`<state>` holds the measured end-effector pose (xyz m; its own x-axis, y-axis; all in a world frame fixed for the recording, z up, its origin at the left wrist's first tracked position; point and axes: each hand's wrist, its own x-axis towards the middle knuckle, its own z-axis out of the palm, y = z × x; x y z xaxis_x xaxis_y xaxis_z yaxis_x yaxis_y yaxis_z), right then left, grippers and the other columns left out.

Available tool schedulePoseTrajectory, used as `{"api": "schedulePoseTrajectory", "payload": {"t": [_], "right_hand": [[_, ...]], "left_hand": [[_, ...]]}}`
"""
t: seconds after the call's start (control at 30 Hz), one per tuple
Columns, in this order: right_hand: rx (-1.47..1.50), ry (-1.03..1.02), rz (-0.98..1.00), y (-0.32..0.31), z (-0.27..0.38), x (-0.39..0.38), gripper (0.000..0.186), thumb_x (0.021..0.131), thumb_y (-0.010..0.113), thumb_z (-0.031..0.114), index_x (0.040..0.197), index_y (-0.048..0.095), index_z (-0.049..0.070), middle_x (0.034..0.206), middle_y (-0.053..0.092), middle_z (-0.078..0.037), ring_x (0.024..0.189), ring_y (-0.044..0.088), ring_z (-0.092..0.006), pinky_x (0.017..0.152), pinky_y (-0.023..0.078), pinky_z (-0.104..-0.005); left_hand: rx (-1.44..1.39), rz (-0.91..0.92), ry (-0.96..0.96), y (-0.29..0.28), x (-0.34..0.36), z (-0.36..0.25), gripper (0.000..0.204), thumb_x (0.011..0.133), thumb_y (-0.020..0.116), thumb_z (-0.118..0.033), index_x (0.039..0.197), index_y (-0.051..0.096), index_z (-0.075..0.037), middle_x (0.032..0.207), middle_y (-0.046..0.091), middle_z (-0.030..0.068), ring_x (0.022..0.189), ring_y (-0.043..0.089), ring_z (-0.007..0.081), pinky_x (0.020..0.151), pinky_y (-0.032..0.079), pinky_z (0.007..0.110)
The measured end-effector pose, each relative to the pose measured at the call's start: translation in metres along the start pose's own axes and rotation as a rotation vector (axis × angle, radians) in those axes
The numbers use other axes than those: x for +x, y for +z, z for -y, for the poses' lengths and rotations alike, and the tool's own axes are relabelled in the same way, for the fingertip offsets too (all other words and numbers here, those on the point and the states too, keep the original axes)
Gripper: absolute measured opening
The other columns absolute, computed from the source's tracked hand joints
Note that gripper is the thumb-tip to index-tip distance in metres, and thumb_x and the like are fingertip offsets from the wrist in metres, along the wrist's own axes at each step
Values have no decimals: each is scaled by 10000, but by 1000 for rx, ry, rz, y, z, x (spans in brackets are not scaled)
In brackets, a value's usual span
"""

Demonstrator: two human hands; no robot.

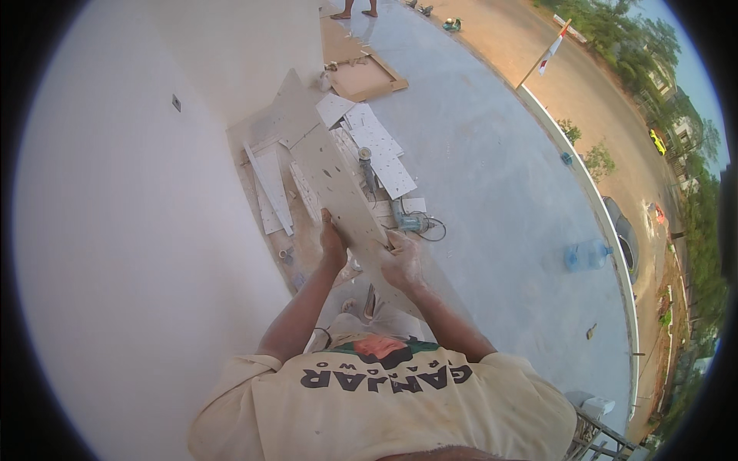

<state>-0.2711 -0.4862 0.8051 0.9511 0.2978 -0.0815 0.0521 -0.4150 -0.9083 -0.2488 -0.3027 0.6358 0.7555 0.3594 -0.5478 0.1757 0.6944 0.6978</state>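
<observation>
A long, narrow grey board [323, 165] with dark spots and a pointed far end slants away in front of me. My left hand [333, 244] is closed on its left edge, thumb up. My right hand [401, 263] is closed round the right edge, a little nearer to me; part of its fingers is hidden. Just right of the board lie an angle grinder [367, 169] and a teal power drill [412, 220] with a dark cord. White board offcuts [380, 146] lie under and beside the tools.
To the left rises a pale wall [138, 230]. More board strips [269, 188] lie along its foot. A framed panel [365, 79] is farther off, near a person's feet [354, 14]. On the grey-blue floor stand a water bottle [588, 255] and a low edge wall [592, 188].
</observation>
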Motion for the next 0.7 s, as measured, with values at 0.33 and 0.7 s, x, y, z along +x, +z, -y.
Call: {"api": "schedulePoseTrajectory", "payload": {"t": [0.33, 0.7], "right_hand": [[126, -64, 284, 46, -75, 226, 475, 916, 702, 279, 1313, 640, 25, 1109, 729, -210, 1036, 710, -273, 890, 549, -386], [-344, 352, 182, 125, -482, 451, 631, 922, 685, 438, 1368, 582, 4, 1156, 725, -218, 1107, 691, -335, 980, 518, -431]], "left_hand": [[158, -131, 186, 24, 209, -90, 834, 995, 500, -659, 1535, 410, -30, 1536, 473, 125, 1408, 432, 252, 1186, 316, 379], [701, -220, 194, -93, 524, -62, 852, 947, 565, -696, 1235, 650, 101, 1122, 681, 111, 1002, 608, 201, 920, 468, 340]]}}
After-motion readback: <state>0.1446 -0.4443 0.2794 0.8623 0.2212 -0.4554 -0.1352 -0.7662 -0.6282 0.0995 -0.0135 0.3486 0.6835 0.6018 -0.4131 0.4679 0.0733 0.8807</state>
